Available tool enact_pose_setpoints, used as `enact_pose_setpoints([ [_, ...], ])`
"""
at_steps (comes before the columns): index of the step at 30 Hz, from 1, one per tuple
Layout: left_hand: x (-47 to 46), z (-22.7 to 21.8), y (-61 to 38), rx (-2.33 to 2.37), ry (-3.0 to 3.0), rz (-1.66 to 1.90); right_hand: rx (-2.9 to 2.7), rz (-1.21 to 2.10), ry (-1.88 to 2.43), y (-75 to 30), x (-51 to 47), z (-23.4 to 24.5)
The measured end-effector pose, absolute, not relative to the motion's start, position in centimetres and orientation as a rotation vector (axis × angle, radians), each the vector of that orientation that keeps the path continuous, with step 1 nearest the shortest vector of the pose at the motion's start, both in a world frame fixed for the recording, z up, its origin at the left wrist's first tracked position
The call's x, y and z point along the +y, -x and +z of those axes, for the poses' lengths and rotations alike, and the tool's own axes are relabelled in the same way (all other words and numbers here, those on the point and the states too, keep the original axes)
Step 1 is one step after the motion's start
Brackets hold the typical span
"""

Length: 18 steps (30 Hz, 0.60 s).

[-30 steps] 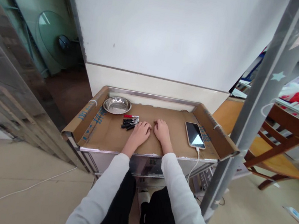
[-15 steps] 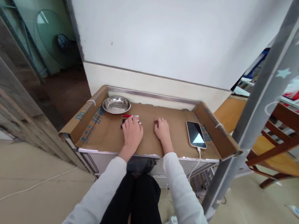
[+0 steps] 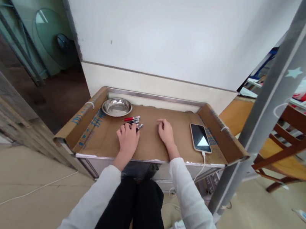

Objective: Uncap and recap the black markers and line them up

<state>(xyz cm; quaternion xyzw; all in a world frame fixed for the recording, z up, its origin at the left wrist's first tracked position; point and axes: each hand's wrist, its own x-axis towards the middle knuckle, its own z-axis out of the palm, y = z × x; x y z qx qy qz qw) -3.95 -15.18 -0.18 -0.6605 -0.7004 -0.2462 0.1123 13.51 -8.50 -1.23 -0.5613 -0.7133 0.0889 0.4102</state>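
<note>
On the cardboard-lined table (image 3: 147, 148), my left hand (image 3: 127, 138) has its fingers bent over a black marker (image 3: 140, 126) whose grey end sticks out on the right. The fingertips hide much of this marker. Just beyond the fingers lie a red marker (image 3: 129, 119) and other dark ones, close together, with pale ends pointing right. Behind them a round steel dish (image 3: 117, 107) stands at the back left. My right hand (image 3: 165, 131) rests on the cardboard, holding nothing, its index finger extended and the others loosely bent.
At the right lies a phone (image 3: 200, 138) with a white charging cable (image 3: 202, 165) hanging over the front edge. Raised cardboard sides (image 3: 222, 131) border the table. A grey post (image 3: 261, 108) stands close to its right end, with a wooden chair (image 3: 289, 151) beyond.
My left hand has drawn back toward me and slightly left, uncovering more of the markers. My right hand stays almost where it was, its index finger a little straighter.
</note>
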Motion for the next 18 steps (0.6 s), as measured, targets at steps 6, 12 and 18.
enact_pose_setpoints([
  [6, -14.6, 0.3, 4.3, -1.937, 1.987, -0.811, -1.722, 0.519, 1.351, -12.8, -7.2, -0.7],
  [12, -11.1, 2.5, 2.7, -1.769, 2.275, -0.978, -1.315, 1.395, 0.959, -11.9, -5.3, 0.9],
  [18, -6.1, 2.5, 1.8, -1.371, 2.622, -1.376, -0.903, 1.641, 0.789, -14.0, -4.2, 1.0],
])
